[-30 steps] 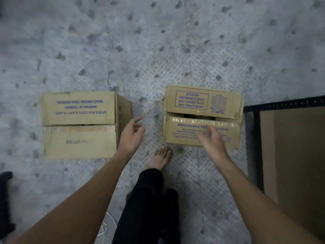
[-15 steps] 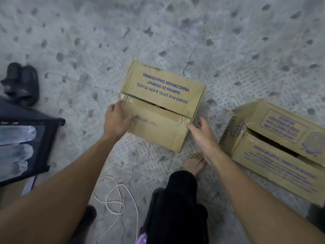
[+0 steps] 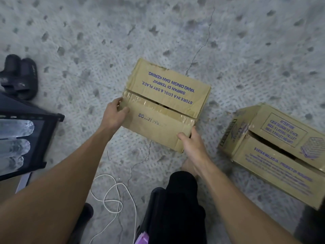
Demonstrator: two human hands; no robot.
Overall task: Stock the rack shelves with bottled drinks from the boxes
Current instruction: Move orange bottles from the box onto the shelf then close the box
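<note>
Left hand (image 3: 114, 115) and right hand (image 3: 190, 143) clasp the near flap of the box (image 3: 167, 106) on the floor; lifting both ends evenly should open it cleanly.

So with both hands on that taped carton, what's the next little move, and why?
Probably lift the near flap open. The left hand grips one end of the near flap of the carton, the right hand the other; the tape along the seam looks already split, with a dark gap showing. The bottles inside can't be reached until it opens.
</note>
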